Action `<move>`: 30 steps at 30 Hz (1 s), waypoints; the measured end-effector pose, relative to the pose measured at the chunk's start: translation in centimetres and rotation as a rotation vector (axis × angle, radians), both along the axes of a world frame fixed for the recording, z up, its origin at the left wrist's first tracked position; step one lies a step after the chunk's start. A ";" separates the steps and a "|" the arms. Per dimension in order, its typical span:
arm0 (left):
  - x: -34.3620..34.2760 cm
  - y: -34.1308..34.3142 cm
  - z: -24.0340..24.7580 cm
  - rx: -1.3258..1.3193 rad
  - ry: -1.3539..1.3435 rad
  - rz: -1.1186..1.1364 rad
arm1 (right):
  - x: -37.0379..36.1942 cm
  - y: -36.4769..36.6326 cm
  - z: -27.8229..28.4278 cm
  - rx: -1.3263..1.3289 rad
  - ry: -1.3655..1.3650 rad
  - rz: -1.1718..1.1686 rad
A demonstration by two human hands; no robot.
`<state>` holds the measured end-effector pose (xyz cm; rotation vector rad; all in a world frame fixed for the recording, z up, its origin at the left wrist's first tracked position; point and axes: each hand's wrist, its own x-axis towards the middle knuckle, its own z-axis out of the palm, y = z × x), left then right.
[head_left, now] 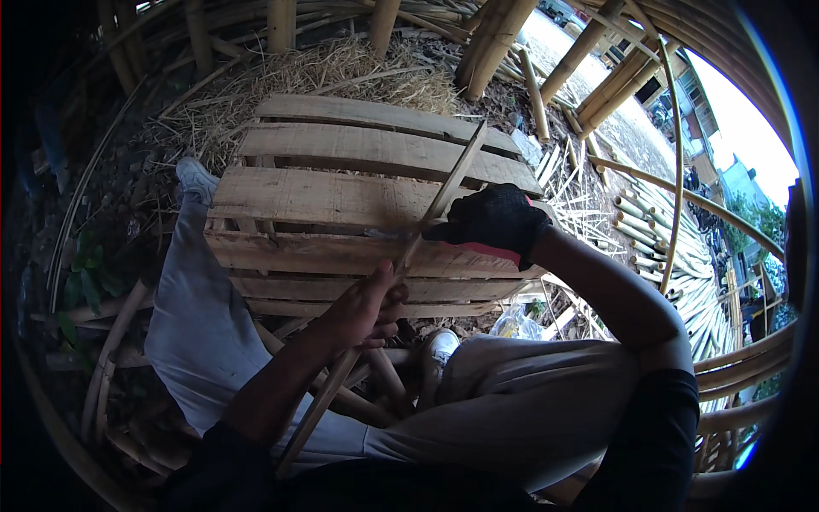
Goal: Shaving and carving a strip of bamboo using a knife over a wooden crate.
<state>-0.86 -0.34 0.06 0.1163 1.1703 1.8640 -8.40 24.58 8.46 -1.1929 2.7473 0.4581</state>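
Observation:
A long bamboo strip [456, 175] runs slantwise from above the pallet's slats down to my lap. My bare left hand [367, 311] is closed around it near the pallet's front edge. Farther up the strip, my right hand [490, 220], in a black and red glove, is closed at the strip's right side. A thin greyish blade, apparently a knife's [388, 232], sticks out to the left from under the right fingers and crosses the strip. Its handle is hidden in the glove. Beneath both hands is a slatted wooden pallet [316, 194].
Straw [341, 72] lies behind the pallet, near upright bamboo posts [495, 43]. Cut bamboo poles [648, 235] and pale strips are piled at the right. My legs flank the pallet's near side, with bamboo pieces [388, 380] between them. A clear plastic bag [516, 324] lies near my right knee.

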 end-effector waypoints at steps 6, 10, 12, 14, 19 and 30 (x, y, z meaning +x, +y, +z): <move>0.1 -0.1 -0.5 0.014 -0.061 -0.023 | 3.1 -3.8 2.0 0.044 -0.055 -0.312; 0.1 -0.1 0.2 0.011 -0.098 -0.022 | 0.0 -1.3 2.7 -0.174 0.107 -0.303; 0.2 -0.3 0.3 0.020 -0.147 -0.005 | -1.2 -1.1 3.3 -0.025 0.005 -0.510; 0.2 0.0 -0.2 -0.026 -0.107 -0.011 | 1.4 -2.1 1.8 -0.046 -0.008 -0.324; 0.1 0.2 -0.1 -0.021 -0.055 -0.016 | -0.4 -1.9 3.0 -0.085 -0.144 -0.285; 0.3 -0.2 0.0 0.033 -0.184 0.003 | 0.6 -2.8 1.8 0.108 -0.112 -0.285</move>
